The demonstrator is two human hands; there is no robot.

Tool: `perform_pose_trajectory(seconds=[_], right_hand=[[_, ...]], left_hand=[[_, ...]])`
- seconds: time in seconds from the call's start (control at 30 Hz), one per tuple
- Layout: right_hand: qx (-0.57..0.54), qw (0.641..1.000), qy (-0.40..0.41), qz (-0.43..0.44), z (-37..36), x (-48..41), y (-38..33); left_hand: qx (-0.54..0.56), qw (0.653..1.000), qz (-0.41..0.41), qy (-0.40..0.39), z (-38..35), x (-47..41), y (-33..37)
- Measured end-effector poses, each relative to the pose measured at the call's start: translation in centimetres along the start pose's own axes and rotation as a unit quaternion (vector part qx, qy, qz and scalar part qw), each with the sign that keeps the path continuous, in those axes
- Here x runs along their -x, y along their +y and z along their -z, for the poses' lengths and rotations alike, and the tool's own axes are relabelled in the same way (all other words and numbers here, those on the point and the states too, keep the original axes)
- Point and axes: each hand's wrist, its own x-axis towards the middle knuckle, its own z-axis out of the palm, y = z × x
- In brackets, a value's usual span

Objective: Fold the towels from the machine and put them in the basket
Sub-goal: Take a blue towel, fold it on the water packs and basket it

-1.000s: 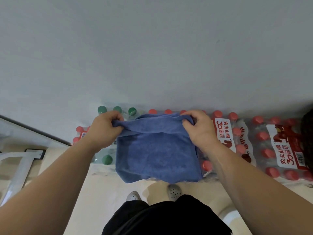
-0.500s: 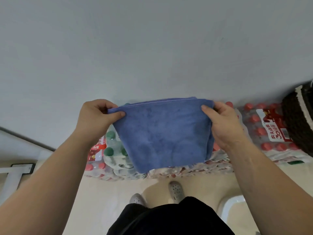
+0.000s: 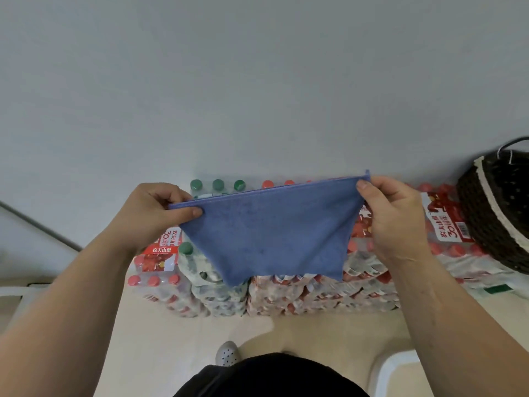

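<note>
tagger: hands spread wider than half a second ago, so the blue towel (image 3: 272, 239) is now pulled taut along its top edge. more of the basket shows at the right too.
checker: fingers?
tagger: left hand (image 3: 151, 216) pinches the top left corner, thumb on the near side, other fingers curled behind the cloth. right hand (image 3: 392, 219) pinches the top right corner the same way, a bit higher than the left.
checker: where's the towel?
tagger: up in the air between the two hands, hanging in front of the person and narrowing toward its bottom edge. cannot tell how many layers.
checker: basket?
tagger: dark woven basket (image 3: 492, 213) with pale trim, cut off by the right edge, well apart from the towel. cannot tell if it rests on the bottle packs (image 3: 315, 290).
checker: rest?
tagger: packs are stacked against the grey wall (image 3: 257, 81), mostly red caps, some green on the left. beige floor (image 3: 171, 353) below, with one grey shoe (image 3: 227, 353).
</note>
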Motion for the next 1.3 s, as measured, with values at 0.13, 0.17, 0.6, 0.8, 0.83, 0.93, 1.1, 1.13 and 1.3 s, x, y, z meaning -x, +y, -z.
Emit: perform_pose_trajectory(seconds=[0.13,0.17,0.6,0.8,0.83,0.93,1.1,1.13,1.3], right_hand=[[-0.02,0.999,-0.011,0.023,2.1,0.2,-1.3],[-0.027,0.999,-0.007,0.018,2.7,0.1,-1.3],[0.027,0.993,-0.109,-0.029,6.5,-1.5,-2.3],[0.09,0.988,-0.119,-0.043,5.6,-3.1,-1.0],[0.104,0.987,-0.113,-0.056,5.3,-3.5,-0.4],[0.133,0.981,-0.111,-0.085,4.0,-4.2,1.5],[0.225,0.951,-0.183,-0.11,1.3,-4.6,4.0],[0.266,0.938,-0.195,-0.108,0.8,-4.7,4.3],[0.336,0.919,-0.158,-0.135,-1.3,-5.2,6.0]], left_hand=[[0.051,0.998,-0.021,0.014,-0.6,1.3,1.8],[0.068,0.997,-0.025,0.019,-0.8,1.6,2.1],[0.158,0.985,-0.064,0.041,-2.4,5.2,5.4],[0.062,0.99,-0.045,0.122,-2.2,4.4,5.5],[0.037,0.991,-0.034,0.126,-2.3,4.1,5.0],[-0.025,0.992,0.022,0.118,-2.5,3.3,3.1],[-0.155,0.976,0.137,0.064,-1.1,0.8,-0.6],[-0.172,0.971,0.151,0.061,-0.9,0.2,-1.1],[-0.148,0.97,0.18,0.066,-0.4,-3.0,-3.2]])
